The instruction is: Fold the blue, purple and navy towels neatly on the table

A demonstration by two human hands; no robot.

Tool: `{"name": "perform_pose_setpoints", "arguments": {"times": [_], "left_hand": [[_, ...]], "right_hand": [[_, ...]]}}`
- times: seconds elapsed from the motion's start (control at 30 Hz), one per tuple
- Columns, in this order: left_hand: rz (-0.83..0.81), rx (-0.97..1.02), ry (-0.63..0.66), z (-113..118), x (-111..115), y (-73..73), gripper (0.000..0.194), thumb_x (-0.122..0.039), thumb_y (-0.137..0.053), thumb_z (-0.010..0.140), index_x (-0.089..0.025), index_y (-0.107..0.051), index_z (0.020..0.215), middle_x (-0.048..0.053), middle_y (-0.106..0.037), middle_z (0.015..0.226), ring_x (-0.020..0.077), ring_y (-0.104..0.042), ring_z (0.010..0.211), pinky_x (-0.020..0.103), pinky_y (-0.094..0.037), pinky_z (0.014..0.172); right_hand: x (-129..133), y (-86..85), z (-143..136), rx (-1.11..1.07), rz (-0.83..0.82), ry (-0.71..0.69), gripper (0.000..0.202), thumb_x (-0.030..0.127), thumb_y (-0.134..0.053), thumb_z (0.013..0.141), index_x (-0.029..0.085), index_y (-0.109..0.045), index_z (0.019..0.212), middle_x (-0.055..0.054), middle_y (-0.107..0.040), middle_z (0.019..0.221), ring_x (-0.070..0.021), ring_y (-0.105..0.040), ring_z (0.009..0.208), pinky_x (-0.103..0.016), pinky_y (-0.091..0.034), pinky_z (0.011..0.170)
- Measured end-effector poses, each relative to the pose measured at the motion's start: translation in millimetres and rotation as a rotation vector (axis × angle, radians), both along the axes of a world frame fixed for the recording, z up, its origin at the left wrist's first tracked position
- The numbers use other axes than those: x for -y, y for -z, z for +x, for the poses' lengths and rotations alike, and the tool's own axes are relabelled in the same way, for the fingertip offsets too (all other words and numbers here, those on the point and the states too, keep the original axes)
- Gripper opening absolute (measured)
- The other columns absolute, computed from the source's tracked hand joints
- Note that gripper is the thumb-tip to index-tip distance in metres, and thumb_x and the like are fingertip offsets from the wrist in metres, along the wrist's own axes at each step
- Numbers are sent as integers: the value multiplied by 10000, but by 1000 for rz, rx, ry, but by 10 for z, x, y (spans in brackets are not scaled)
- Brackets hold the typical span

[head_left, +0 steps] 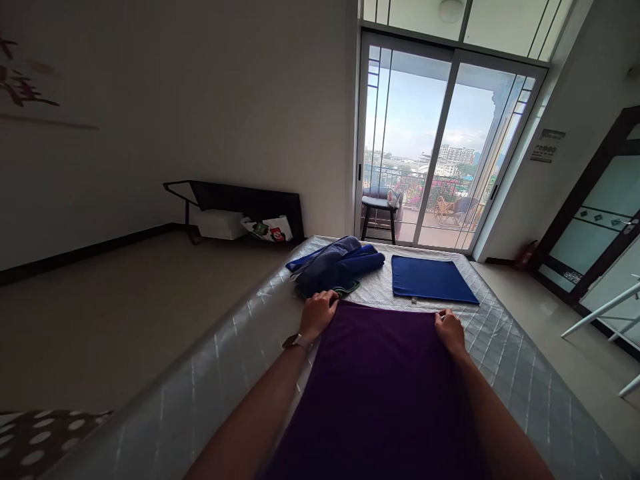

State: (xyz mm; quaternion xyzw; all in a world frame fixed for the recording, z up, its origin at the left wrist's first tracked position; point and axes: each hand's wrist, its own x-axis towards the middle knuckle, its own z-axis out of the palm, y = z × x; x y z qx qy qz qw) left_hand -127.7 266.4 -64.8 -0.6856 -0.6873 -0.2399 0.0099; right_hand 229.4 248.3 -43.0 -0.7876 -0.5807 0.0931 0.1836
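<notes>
A dark purple cloth [390, 380] stretches from near me across the mattress [220, 360]. At its far left corner, my left hand [319, 315] pinches the edge; a watch band sits on that wrist. My right hand [450, 329] grips the far right corner, fingers closed. The far edge runs nearly straight between both hands, and the near end drops out of view. Just beyond my left hand lies a heap of blue clothes [340, 263], rumpled. A flat, folded blue cloth [433, 279] rests past the purple one, toward the right.
Against the left wall stands a low black bench [245, 203] with a white box [220, 225] and a printed bag [270, 229]. Sliding glass doors [440, 147] and a dark stool [379, 213] are beyond the mattress. White metal legs [600, 310] stand on the right.
</notes>
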Motion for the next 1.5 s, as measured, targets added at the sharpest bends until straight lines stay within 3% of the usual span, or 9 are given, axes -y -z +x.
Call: {"name": "perform_pose_setpoints", "arguments": {"times": [0.17, 0.3, 0.4, 0.5, 0.63, 0.8, 0.97, 1.3, 1.5], "left_hand": [[66, 15, -4, 31, -13, -121, 209, -245, -504, 916, -206, -694, 993, 95, -713, 1076, 269, -634, 1047, 386, -477, 928], [109, 71, 233, 262, 1, -200, 246, -258, -489, 931, -219, -711, 1030, 67, -717, 1097, 224, -645, 1049, 359, -487, 964], [49, 0, 434, 537, 69, -131, 336, -394, -469, 979, -249, -694, 1182, 61, -684, 1274, 221, -595, 1211, 367, -425, 1080], [-64, -120, 511, 730, 148, 12, 511, -556, -377, 998, -306, -555, 1407, 45, -500, 1531, 250, -395, 1441, 432, -267, 1202], [-266, -166, 499, 711, 177, 108, 614, -645, -240, 994, -363, -390, 1518, 16, -319, 1631, 256, -227, 1525, 487, -146, 1235], [-321, -182, 432, 472, 117, 64, 646, -678, -216, 981, -373, -344, 1536, 14, -245, 1654, 254, -167, 1540, 487, -107, 1238], [-336, -179, 389, 325, 56, 82, 659, -666, -213, 986, -337, -345, 1542, 34, -234, 1657, 267, -161, 1540, 481, -132, 1233], [-271, -194, 389, 321, 41, 168, 660, -667, -207, 983, -349, -331, 1548, 23, -264, 1653, 273, -185, 1535, 485, -138, 1231], [-345, -230, 402, 296, -10, 131, 673, -652, -199, 986, -325, -281, 1568, 45, -210, 1667, 280, -148, 1542, 507, -129, 1227]], "right_hand": [[54, -20, -36, 114, 87, -15, 336, 213, -435, 954, 163, -647, 1210, -153, -688, 1190, -261, -656, 1099, -305, -466, 878], [101, -51, -149, 229, 215, -115, 395, 167, -418, 934, 166, -650, 1254, -141, -652, 1258, -267, -603, 1161, -338, -446, 952], [118, -34, -265, 202, 195, -294, 414, 247, -396, 973, 189, -640, 1302, -97, -613, 1375, -232, -543, 1273, -327, -379, 1075], [132, 41, -346, 198, 56, -400, 519, 387, -358, 1011, 169, -518, 1455, -90, -498, 1522, -225, -404, 1426, -343, -268, 1178], [143, 143, -346, 238, -85, -427, 647, 484, -268, 1028, 129, -320, 1567, -93, -334, 1619, -213, -215, 1524, -370, -139, 1231], [123, 159, -253, 253, -144, -377, 671, 499, -202, 1031, 138, -212, 1597, -74, -228, 1655, -178, -138, 1540, -353, -97, 1236], [114, 134, -202, 261, -175, -356, 662, 481, -178, 1035, 138, -183, 1602, -63, -191, 1665, -165, -108, 1544, -369, -90, 1238], [120, 91, -251, 241, -202, -325, 650, 467, -163, 1034, 156, -170, 1605, -47, -180, 1666, -149, -95, 1544, -361, -65, 1237], [112, 77, -265, 209, -202, -327, 651, 456, -184, 1032, 146, -165, 1604, -57, -182, 1665, -153, -84, 1546, -371, -50, 1238]]}}
